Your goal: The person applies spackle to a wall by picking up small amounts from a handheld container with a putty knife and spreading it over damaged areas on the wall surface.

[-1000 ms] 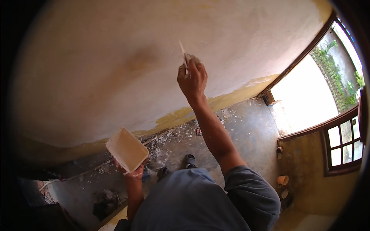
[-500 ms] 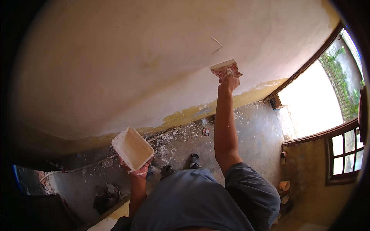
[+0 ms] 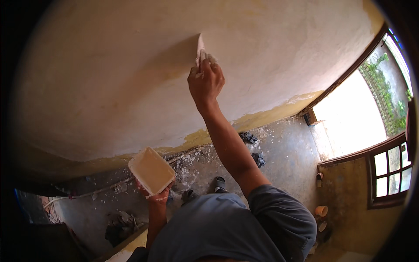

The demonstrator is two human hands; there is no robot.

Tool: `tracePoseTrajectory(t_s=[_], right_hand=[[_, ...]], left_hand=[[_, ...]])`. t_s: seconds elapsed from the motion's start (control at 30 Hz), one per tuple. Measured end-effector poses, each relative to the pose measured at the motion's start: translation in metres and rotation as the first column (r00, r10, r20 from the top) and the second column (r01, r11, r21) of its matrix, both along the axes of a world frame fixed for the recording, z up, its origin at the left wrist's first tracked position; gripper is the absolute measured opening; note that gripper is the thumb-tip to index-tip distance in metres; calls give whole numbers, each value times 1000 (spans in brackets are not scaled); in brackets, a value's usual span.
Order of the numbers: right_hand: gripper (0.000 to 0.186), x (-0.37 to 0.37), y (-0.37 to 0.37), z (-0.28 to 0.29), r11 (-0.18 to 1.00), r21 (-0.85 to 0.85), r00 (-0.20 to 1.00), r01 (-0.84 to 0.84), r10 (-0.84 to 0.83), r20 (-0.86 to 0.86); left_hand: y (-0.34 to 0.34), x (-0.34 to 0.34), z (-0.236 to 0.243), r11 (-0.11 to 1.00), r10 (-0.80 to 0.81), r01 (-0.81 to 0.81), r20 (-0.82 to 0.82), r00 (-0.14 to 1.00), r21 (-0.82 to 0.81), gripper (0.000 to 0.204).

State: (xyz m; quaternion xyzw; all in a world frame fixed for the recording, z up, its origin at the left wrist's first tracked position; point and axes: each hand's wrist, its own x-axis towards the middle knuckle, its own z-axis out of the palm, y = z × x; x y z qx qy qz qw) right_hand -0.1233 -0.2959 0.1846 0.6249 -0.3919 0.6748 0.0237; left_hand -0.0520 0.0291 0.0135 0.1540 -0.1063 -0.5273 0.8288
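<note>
My right hand [image 3: 207, 83] is closed round a putty knife [image 3: 200, 47], a wide flat scraper seen nearly edge-on. Its blade meets the wall [image 3: 113, 74], which is coated in pale filler and throws back the tool's shadow to the left. Lower down, my left hand [image 3: 159, 194] carries a white rectangular tub [image 3: 152, 171] from beneath, fingers wrapped about its near end. Cream-coloured filler lies inside the tub, and smears of it mark my fingers and the rim.
White crumbs litter the grey floor [image 3: 283, 148] along the wall's foot. Black crumpled plastic [image 3: 248, 137] lies there, and a dark heap [image 3: 121, 227] sits at lower left. To the right are a bright doorway [image 3: 349, 118], a paned window [image 3: 394, 171] and small buckets [image 3: 321, 211].
My right hand has swept the putty knife left and upward across the wall, turning the blade edge-on. A thin filler ridge there is gone. The tub in my left hand has barely shifted.
</note>
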Motion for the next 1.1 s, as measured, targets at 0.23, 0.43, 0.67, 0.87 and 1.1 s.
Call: tracePoseTrajectory(t_s=[0.23,0.43,0.67,0.87,1.1], right_hand=[[40,-7,14,2,956,-269,979,-115,64,-193],[33,-7,-21,-84,943,-232,900,-240,127,-417],[38,-63,-39,-51,751,278,528,-598,109,842],[31,-19,-33,12,777,556,816,-295,-98,570],[30,56,15,4,995,-26,994,98,-97,53]], left_hand=[[6,3,4,997,66,-66,14,998,33,80],[7,6,-3,998,65,-65,-37,997,-8,78],[5,4,13,999,52,-52,3,999,12,81],[10,10,-7,999,45,-43,-54,998,28,82],[13,15,-16,990,70,-62,-58,996,123,83]])
